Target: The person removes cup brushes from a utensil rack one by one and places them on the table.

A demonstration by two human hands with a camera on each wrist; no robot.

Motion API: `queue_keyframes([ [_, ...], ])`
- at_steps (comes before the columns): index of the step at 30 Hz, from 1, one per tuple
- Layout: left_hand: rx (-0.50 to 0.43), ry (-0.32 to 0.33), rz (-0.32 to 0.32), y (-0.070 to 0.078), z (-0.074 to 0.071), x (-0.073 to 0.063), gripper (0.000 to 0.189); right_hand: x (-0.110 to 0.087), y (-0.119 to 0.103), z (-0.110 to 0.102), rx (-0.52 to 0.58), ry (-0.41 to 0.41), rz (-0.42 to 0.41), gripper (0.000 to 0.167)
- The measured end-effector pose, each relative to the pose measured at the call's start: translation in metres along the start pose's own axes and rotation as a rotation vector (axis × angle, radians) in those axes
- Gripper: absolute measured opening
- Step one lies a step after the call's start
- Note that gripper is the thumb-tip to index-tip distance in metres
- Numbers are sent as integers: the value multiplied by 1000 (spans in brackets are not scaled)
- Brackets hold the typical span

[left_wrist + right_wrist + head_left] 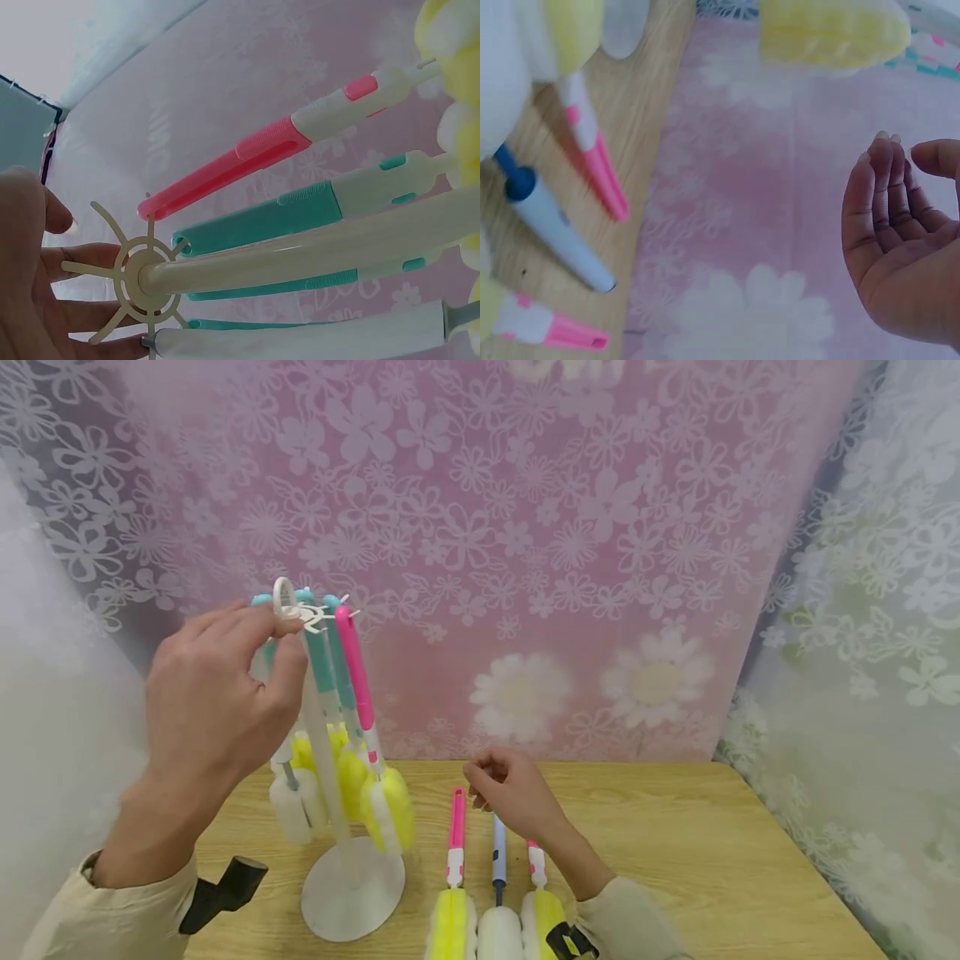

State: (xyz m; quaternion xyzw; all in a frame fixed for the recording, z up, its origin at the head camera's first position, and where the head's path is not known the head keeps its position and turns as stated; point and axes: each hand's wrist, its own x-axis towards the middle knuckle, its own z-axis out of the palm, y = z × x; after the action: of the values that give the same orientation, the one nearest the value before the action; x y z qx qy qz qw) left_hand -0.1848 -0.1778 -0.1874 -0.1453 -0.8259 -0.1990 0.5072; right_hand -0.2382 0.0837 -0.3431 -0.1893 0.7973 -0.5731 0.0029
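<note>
A white stand point(322, 760) with a round base and a spoked hook wheel point(139, 277) on top has bottle brushes hanging round its pole. They include a pink-handled brush point(354, 668), several teal-handled brushes point(262, 217) and a white-handled one point(300, 334). My left hand point(221, 693) rests at the wheel beside the top ring, fingers over its upper side, thumb apart. My right hand point(517, 789) hovers with loosely bent fingers and nothing in them. Below it lie a pink-handled brush point(457, 827), a blue-handled brush point(498, 856) and another pink-handled brush point(536, 864), partly covered by the hand.
The wooden table point(645, 843) ends at a pink flowered backdrop point(525, 527). Pale flowered curtains point(885, 652) close in both sides. The stand is on the table's left part, with the three loose brushes in a row to its right, sponges toward me.
</note>
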Motion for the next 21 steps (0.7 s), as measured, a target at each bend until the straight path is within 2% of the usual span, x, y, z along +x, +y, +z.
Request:
queue_keyframes([
  [9,5,145,9,-1,15,2,41,11,-53,28,-32,-9,-175,29],
  [11,-4,176,4,-1,18,2,38,16,-62,36,-17,3,-208,32],
  [16,-37,164,-29,0,19,1,31,27,-77,56,65,46,-258,40],
  [21,-23,139,-58,2,16,0,31,33,-82,72,123,57,-280,35],
])
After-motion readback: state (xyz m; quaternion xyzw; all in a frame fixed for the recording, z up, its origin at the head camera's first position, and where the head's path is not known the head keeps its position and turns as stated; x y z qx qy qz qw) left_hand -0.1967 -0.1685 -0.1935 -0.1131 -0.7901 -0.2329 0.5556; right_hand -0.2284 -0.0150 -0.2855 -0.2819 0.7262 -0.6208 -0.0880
